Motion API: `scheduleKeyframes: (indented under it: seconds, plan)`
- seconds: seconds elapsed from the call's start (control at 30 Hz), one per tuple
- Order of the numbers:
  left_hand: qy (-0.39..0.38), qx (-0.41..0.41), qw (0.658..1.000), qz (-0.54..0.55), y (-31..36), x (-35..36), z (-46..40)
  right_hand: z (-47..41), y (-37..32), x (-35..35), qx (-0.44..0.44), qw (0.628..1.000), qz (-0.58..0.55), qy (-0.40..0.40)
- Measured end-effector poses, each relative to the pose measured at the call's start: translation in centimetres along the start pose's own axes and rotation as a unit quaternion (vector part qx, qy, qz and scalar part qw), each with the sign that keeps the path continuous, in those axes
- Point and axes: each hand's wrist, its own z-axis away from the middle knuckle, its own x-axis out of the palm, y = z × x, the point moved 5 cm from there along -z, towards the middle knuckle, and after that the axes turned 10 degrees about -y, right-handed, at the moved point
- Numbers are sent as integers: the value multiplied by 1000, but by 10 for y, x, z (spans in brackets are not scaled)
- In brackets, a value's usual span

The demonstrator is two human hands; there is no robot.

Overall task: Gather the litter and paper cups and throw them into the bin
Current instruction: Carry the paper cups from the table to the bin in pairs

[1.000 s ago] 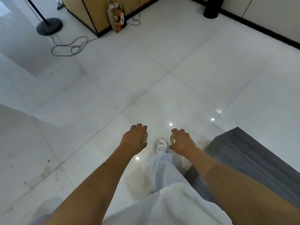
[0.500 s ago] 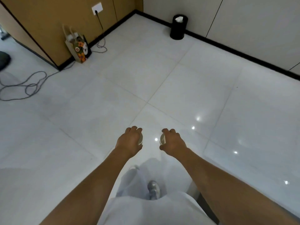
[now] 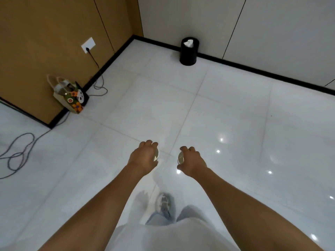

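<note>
1. Floor [image 3: 226, 109]: pale glossy tile, w/ ceiling-light glare spots. The open run from the person to the bin [image 3: 188, 51] shows no obstacle. Judged: a straight walk is available.
2. Walls: the bin stands against the white wall w/ black skirting [image 3: 253, 69] behind it. The wood-panel wall [image 3: 45, 33] meets that wall at a corner left of the bin. These edges limit approach to the front and sides only.
3. Clutter, all left of the bin and well apart from it: patterned tote bag [image 3: 70, 95] at the wood wall's base; cable [image 3: 18, 153] looped on the tile, nearer the person. Judged: trip risk only if the path drifts left.
4. Bin: black, round, open top, white crumpled litter [image 3: 188, 43] already showing at the mouth.
5. Step in hand (judged): carry phase. Gathering looks done for this load; drop not yet made.
6. Left hand [image 3: 143, 157]: fingers curled round a paper cup [image 3: 156, 156], rim just visible. Held well short of the bin, in line w/ it.
7. Right hand [image 3: 192, 160]: fingers curled round a second paper cup [image 3: 181, 157], beside the first, not touching.
8. Next move calls for (judged): close the gap, bring both hands above the bin mouth, release over the opening, not the rim.
</note>
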Motion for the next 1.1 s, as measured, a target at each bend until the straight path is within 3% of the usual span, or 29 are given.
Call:
scheduleKeyframes:
  seconds: [0.33,0.73,1.1]
  plan:
    - [-12,33,999,-11,-32,-124,-203,-171,-36,-151,24,999,-11,20]
    - [1,43,999,-5,-28,-312,-468,-385,-71,-393,35,998,-17,45]
    - [-7,75,997,-31,-68,-445,-676,-571,-122,-555,49,996,-38,70]
